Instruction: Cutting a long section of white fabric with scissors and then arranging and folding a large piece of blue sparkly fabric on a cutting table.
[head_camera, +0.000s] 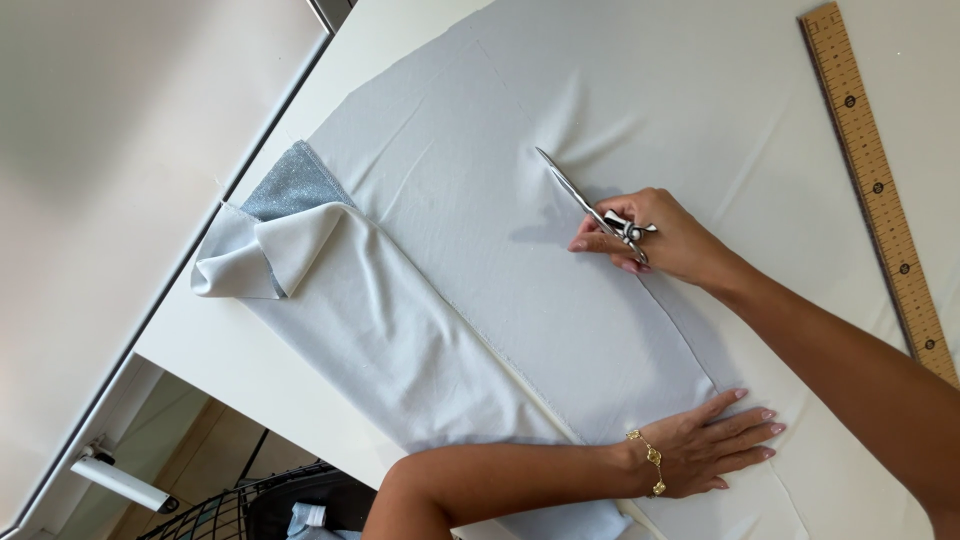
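The right hand (660, 235) is gripping scissors (590, 205), cutting along the grey fabric (450, 220); the left hand (715, 440) is lying flat and open nearby, pinning the cloth taut.

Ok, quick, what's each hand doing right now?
Left hand: open, flat, pressing the pale grey fabric.
Right hand: closed on the silver metal scissors, blades in the fabric.
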